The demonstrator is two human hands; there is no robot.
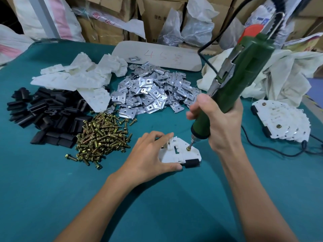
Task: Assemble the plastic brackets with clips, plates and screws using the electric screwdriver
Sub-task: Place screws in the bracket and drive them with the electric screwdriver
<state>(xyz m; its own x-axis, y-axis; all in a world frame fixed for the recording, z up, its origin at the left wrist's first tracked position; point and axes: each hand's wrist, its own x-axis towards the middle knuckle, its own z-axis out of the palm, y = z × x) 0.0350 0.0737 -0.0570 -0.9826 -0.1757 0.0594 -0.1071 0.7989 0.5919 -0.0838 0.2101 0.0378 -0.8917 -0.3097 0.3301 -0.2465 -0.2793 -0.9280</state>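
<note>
Bench-top assembly, head view. On the teal bench [52, 189] I see my left hand [150, 154] steadying a white plastic bracket [174, 154] that lies flat near the middle; its grip spans the part, thumb along the near edge and fingers over the far edge. A black clip [192, 162] sits on the bracket's near right corner. My right hand [222, 123] has its grip clenched round the green electric screwdriver [244, 75], tilted, with the bit resting on a brass screw [188, 148] in the bracket. Behind lie loose stocks: white brackets [78, 79], black clips [50, 116], metal plates [150, 91] and brass screws [103, 137]. Finished brackets [283, 123] are stacked at the right. A beige board [183, 62] at the far edge bears "45" handwritten in red, followed by a mark I cannot read.
</note>
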